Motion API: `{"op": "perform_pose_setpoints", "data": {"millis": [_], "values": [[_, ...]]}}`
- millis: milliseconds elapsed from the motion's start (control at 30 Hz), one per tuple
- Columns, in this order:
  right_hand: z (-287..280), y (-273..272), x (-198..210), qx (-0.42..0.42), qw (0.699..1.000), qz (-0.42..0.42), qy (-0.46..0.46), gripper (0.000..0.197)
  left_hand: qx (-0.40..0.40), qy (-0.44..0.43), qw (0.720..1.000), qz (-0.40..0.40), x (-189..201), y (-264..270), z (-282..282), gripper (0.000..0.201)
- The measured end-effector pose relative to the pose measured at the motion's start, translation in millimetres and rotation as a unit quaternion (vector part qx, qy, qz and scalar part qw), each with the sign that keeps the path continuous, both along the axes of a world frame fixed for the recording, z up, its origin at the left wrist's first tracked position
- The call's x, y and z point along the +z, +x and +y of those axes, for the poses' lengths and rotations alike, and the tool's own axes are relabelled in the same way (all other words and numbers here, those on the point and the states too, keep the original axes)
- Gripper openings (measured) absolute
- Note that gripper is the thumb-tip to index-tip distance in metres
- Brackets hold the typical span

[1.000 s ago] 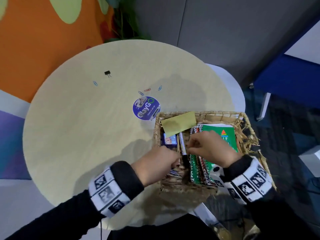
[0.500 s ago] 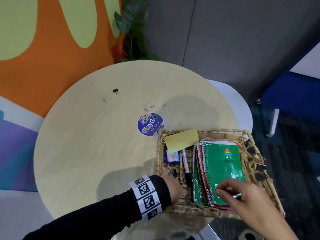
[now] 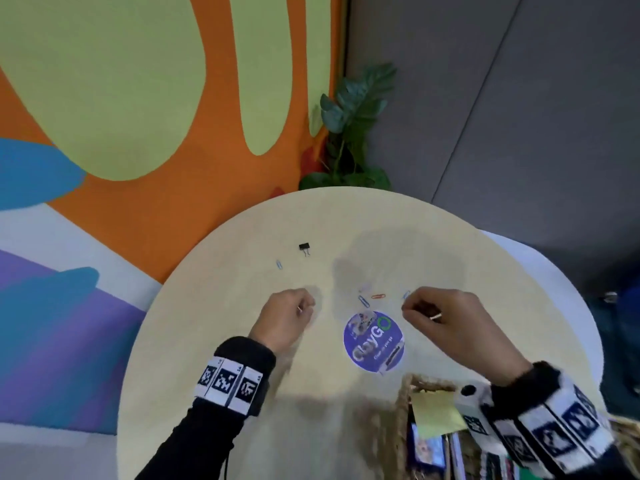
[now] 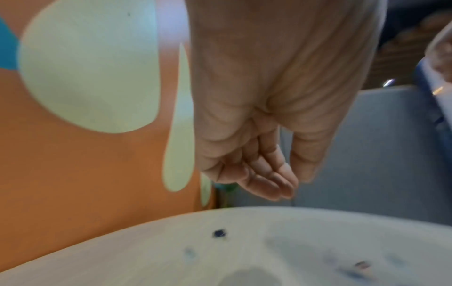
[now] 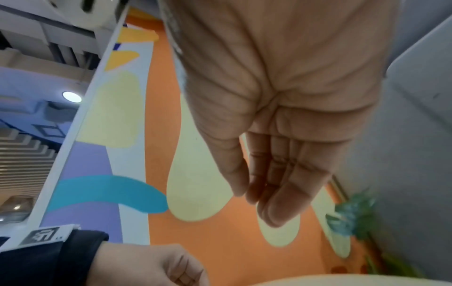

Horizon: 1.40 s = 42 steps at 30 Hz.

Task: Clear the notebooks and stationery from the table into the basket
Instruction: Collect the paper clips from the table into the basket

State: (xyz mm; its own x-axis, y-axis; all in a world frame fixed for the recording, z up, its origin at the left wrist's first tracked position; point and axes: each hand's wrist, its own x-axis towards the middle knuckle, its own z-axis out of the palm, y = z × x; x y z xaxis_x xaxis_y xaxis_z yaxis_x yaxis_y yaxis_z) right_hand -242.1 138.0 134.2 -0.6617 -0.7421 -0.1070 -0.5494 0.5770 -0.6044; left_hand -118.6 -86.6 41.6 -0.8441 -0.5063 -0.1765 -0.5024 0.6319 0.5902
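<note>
Both hands hover over the round table point(image 3: 214, 341), empty, with loosely curled fingers. My left hand point(image 3: 304, 308) is below and right of a black binder clip point(image 3: 304, 247) and a blue paper clip point(image 3: 279, 264). My right hand point(image 3: 412, 306) is just right of three paper clips: a blue one point(image 3: 363, 300), an orange one point(image 3: 378, 296) and a blue one point(image 3: 406, 294) at its fingertips. The wicker basket point(image 3: 403, 414) at the bottom right holds a yellow note point(image 3: 433, 410) and notebooks. The left wrist view shows my left hand point(image 4: 281, 185) above the binder clip point(image 4: 218, 233); the right wrist view shows my right hand point(image 5: 264, 193) relaxed.
A round purple sticker point(image 3: 374, 341) lies on the table between my hands and the basket. A potted plant point(image 3: 349, 133) stands behind the table's far edge, against an orange and green wall. A white surface point(image 3: 554, 271) shows past the table's right side.
Both hands have left the basket and moved forward over the table, the left towards the binder clip, the right towards the cluster of paper clips. The head view has tilted up.
</note>
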Motion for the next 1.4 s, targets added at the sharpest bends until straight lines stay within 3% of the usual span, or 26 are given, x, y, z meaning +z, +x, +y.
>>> {"op": "perform_pose_setpoints", "data": {"millis": [100,300,433,567,800,967,1200,1300,1400], "values": [[-86,-35,-35,0.04,0.999,0.003,0.015,0.005,0.099,0.006,0.995,-0.023,-33,-8,-47,0.017],[-238,-77,-127,0.066,0.994,0.016,0.081,0.035,0.198,0.02,0.98,0.001,-69,-39,-101,0.024],[-292,-82,-167,0.059,0.993,0.028,0.103,0.039,0.242,0.044,0.969,0.006,-81,-55,-119,0.025],[-305,-82,-189,0.061,0.988,0.057,0.133,0.026,0.266,0.046,0.963,-0.028,-83,-70,-130,0.023],[-271,-76,-171,0.094,0.98,0.039,0.171,0.019,0.232,0.028,0.966,-0.108,-87,-97,-135,0.033],[-221,-71,-94,0.076,0.993,0.04,0.086,0.014,0.248,0.017,0.96,-0.13,-87,-102,-143,0.032],[-75,-38,8,0.035,0.998,0.035,-0.04,0.011,0.162,-0.036,0.964,-0.206,-88,-105,-138,0.041],[-4,-12,11,0.014,0.999,-0.019,-0.039,0.011,0.153,-0.048,0.967,-0.198,-87,-100,-126,0.036],[52,16,-17,0.02,0.999,-0.048,0.004,0.012,0.146,-0.037,0.974,-0.171,-67,-92,-107,0.037]]}}
